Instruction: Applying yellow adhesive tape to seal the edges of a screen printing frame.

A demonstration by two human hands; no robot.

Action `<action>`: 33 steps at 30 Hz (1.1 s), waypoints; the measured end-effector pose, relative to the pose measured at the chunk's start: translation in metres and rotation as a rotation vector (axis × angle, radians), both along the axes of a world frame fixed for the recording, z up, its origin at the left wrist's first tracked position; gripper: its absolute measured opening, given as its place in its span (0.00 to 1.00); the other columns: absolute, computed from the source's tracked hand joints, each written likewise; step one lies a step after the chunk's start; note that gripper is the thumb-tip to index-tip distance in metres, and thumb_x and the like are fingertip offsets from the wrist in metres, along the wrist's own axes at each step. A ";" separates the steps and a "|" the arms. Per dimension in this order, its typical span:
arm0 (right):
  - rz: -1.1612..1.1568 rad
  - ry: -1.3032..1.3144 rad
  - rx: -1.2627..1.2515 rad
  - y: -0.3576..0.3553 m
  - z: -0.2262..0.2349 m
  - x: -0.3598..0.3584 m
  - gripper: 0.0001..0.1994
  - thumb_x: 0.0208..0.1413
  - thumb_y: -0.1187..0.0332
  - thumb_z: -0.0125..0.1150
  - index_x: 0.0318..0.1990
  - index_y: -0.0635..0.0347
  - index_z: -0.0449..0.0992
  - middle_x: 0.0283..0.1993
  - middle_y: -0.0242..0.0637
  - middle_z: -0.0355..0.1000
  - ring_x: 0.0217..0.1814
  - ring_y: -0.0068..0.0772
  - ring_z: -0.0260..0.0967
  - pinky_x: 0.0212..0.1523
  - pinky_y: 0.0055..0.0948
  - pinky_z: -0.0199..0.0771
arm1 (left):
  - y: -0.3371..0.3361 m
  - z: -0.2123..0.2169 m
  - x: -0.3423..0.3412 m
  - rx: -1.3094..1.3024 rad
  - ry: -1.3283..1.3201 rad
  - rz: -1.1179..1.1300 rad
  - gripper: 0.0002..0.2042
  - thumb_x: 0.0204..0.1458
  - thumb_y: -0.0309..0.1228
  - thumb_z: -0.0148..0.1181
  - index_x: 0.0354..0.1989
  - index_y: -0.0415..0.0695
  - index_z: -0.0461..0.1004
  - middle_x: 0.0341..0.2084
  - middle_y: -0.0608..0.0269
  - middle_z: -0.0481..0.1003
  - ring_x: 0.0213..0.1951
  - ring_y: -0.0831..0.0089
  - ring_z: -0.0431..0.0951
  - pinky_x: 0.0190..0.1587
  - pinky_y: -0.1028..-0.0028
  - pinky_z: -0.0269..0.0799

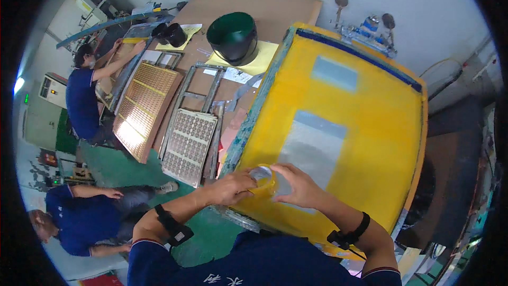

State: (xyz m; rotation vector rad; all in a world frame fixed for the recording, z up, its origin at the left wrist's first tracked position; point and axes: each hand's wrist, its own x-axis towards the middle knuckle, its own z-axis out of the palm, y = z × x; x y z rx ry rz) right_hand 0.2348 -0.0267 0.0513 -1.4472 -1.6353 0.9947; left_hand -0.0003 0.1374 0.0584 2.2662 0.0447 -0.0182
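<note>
Your left hand (233, 188) and right hand (296, 185) both pinch the clear tape roll (262, 173) (light, slippery) on the yellow screen frame (365, 127); grip its rim.

A single head-worn fisheye view looks steeply down from close above onto the yellow screen frame (338, 122), the bench (254, 10) curving beyond.

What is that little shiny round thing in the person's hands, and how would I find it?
Find the big yellow screen frame that fills the middle. At its near edge, both hands meet: the left hand and right hand hold a tape roll between them. It is the only small, clear ring there; the grey patches beside it are flat.
</note>
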 end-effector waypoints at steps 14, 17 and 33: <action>0.015 0.094 0.086 -0.042 0.081 0.037 0.13 0.54 0.70 0.66 0.48 0.53 0.80 0.47 0.41 0.76 0.54 0.41 0.71 0.56 0.38 0.71 | -0.031 0.073 0.042 -0.352 -0.051 -0.159 0.10 0.54 0.25 0.64 0.42 0.39 0.71 0.37 0.51 0.74 0.44 0.51 0.77 0.46 0.60 0.70; -0.138 -0.099 0.377 -0.061 0.086 0.027 0.09 0.57 0.72 0.64 0.45 0.57 0.81 0.41 0.40 0.79 0.44 0.40 0.76 0.48 0.34 0.76 | -0.041 0.079 0.053 -0.400 -0.104 -0.139 0.09 0.55 0.25 0.64 0.41 0.39 0.71 0.36 0.51 0.74 0.42 0.51 0.77 0.46 0.61 0.70; -1.586 -0.930 -0.128 -0.439 0.142 0.345 0.09 0.63 0.70 0.50 0.43 0.65 0.73 0.37 0.57 0.75 0.43 0.60 0.74 0.43 0.45 0.72 | 0.032 0.290 0.104 0.630 -0.022 -0.045 0.17 0.50 0.39 0.68 0.43 0.41 0.76 0.25 0.55 0.79 0.26 0.56 0.81 0.27 0.63 0.75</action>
